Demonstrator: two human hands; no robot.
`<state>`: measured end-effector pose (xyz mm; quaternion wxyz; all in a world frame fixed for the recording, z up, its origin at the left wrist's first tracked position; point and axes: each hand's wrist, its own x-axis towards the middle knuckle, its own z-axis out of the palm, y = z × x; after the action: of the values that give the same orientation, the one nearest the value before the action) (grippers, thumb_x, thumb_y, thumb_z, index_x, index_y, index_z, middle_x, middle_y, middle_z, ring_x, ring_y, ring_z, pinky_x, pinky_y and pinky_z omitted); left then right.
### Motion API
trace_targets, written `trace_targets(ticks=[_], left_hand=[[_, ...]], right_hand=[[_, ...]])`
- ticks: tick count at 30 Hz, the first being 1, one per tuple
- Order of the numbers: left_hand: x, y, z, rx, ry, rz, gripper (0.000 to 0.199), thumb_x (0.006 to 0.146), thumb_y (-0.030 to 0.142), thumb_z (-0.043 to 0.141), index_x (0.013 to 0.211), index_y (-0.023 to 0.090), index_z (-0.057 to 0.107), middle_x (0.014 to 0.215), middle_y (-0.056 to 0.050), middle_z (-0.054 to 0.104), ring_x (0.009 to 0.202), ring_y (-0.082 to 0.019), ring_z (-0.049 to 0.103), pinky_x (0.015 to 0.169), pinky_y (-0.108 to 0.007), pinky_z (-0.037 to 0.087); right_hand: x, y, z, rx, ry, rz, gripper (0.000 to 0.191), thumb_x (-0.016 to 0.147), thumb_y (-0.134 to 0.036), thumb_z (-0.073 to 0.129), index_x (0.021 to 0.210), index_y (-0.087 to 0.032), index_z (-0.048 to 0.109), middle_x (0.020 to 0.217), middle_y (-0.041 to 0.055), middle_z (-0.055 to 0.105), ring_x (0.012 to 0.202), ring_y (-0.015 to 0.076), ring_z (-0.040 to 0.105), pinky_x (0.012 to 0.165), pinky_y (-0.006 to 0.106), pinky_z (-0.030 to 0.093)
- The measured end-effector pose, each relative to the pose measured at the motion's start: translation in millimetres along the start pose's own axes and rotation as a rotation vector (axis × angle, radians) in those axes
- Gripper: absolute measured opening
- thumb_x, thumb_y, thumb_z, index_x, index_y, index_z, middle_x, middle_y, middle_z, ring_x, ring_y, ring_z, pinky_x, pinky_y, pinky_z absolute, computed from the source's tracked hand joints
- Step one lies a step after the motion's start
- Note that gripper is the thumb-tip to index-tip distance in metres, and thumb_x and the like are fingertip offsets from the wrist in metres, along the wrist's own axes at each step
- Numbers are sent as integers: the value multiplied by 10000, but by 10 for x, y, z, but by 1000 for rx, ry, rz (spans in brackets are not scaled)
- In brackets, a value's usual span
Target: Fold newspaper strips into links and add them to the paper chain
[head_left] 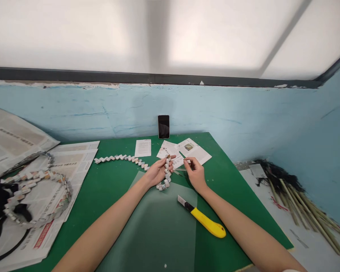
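Observation:
Across the palm and fingers of my left hand (155, 172) lies a zigzag chain of folded paper (167, 174), its lower end hanging toward the clear sheet. My right hand (196, 173) is just to the right, thumb and fingertips pinched together around a small pale piece, perhaps a folded paper strip. A second stretch of folded paper chain (121, 157) runs leftward over the green table from behind my left hand. Below my right hand lies a yellow-handled utility knife (206, 221), blade pointing up and left.
A phone (163, 127) leans upright on the blue wall. Printed paper pieces (197, 151) and a small page (143, 147) lie at the back of the green table (229, 196). Newspapers (82, 158) with a coiled paper chain (65, 192) cover the left. Bundled stalks (306, 204) lie at right.

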<state>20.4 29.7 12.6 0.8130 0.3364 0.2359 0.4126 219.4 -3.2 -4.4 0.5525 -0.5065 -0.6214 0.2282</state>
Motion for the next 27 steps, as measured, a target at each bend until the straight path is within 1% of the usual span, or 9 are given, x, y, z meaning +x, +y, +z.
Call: trace_targets(ticks=[2, 4, 6, 8, 10, 13, 17, 20, 27], left_hand=[[17, -18, -24, 21, 10, 72, 240, 930, 325, 674, 1086, 152, 620, 814, -23, 539, 685, -114, 543, 705, -257, 504], [20, -36, -26, 71, 17, 97, 290, 887, 342, 745, 1048, 155, 593, 774, -1, 544, 656, -111, 564, 681, -259, 513], [6, -57, -16, 148, 7, 65, 374, 851, 388, 786, 1053, 157, 572, 753, 7, 565, 638, -122, 597, 678, -280, 535], [-17, -79, -5, 223, -28, 15, 490, 833, 439, 796, 1153, 165, 547, 787, -12, 614, 668, -151, 652, 705, -310, 556], [-36, -98, 2, 256, -44, 7, 580, 814, 465, 809, 1222, 192, 501, 805, -14, 639, 689, -170, 682, 727, -333, 565], [-49, -112, 9, 262, -72, 5, 580, 807, 504, 802, 1169, 213, 456, 810, -12, 652, 693, -175, 696, 709, -316, 552], [-52, -92, 38, 256, -83, -26, 570, 801, 524, 799, 1119, 220, 436, 829, -6, 650, 711, -168, 698, 720, -302, 541], [-55, -75, 51, 266, -105, -51, 548, 819, 517, 784, 1120, 215, 439, 843, -17, 659, 742, -174, 705, 737, -302, 535], [-44, -107, 11, 259, -131, -24, 517, 862, 491, 749, 1150, 230, 407, 837, -12, 671, 731, -178, 714, 706, -285, 516]], right_hand=[[-11, 21, 16, 62, -11, 34, 267, 985, -479, 572, 1029, -219, 615, 780, 20, 604, 662, 170, 557, 607, 293, 486], [-25, 30, 30, 118, -45, 63, 254, 968, -473, 607, 1034, -229, 595, 774, 20, 629, 651, 175, 589, 602, 300, 501], [-43, 29, 35, 145, -76, 85, 249, 952, -469, 637, 1030, -237, 586, 720, 2, 629, 612, 175, 601, 581, 303, 505], [-64, 28, 34, 152, -92, 94, 253, 936, -472, 661, 1009, -243, 581, 685, -13, 624, 574, 171, 605, 558, 303, 508], [-86, 31, 31, 155, -113, 89, 255, 928, -470, 675, 988, -244, 573, 698, -16, 635, 570, 168, 624, 560, 303, 520], [-111, 43, 26, 139, -150, 71, 252, 934, -466, 671, 987, -245, 563, 683, -18, 635, 588, 182, 652, 573, 314, 528], [-124, 48, 22, 141, -157, 71, 215, 949, -437, 660, 976, -250, 557, 669, -21, 636, 582, 188, 659, 569, 321, 529], [-126, 36, 19, 154, -172, 67, 189, 961, -412, 649, 966, -250, 551, 653, -29, 634, 569, 180, 654, 564, 315, 523], [-122, 26, 21, 159, -224, 69, 212, 967, -419, 638, 931, -251, 513, 666, -27, 640, 573, 171, 641, 565, 309, 520]])
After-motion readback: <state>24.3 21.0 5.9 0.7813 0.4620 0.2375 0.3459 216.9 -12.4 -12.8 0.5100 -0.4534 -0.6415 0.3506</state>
